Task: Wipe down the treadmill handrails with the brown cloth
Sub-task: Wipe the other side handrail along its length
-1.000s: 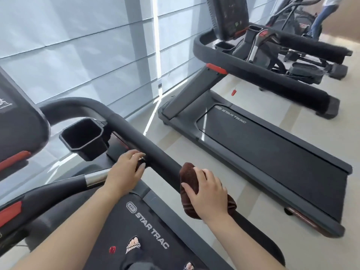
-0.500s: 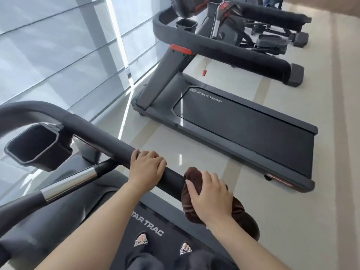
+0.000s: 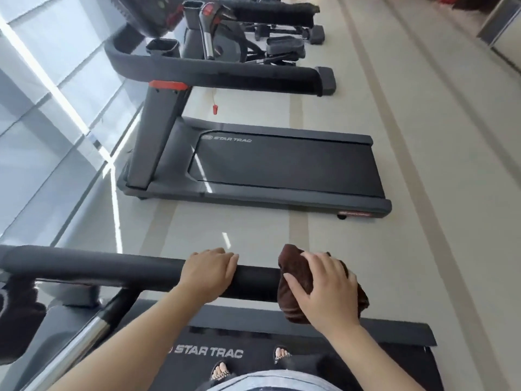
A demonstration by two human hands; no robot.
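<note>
A black padded handrail (image 3: 112,270) runs across the lower part of the view. My left hand (image 3: 210,273) is curled over the top of it, gripping the bar. Just to its right, my right hand (image 3: 324,292) presses the brown cloth (image 3: 293,280), which is wrapped around the rail near its end. The cloth hides the rail's end. A second bar with a chrome section (image 3: 81,342) angles down at the lower left.
I stand on a Star Trac treadmill deck (image 3: 366,359), feet in sandals visible. Another treadmill (image 3: 282,167) stands ahead on the beige floor, with more gym machines (image 3: 225,43) beyond. A window wall (image 3: 42,108) runs along the left.
The view has swung right and down, so the rail now lies level. My left hand shifted along the rail toward the cloth. My right hand stays on the cloth near the rail's end.
</note>
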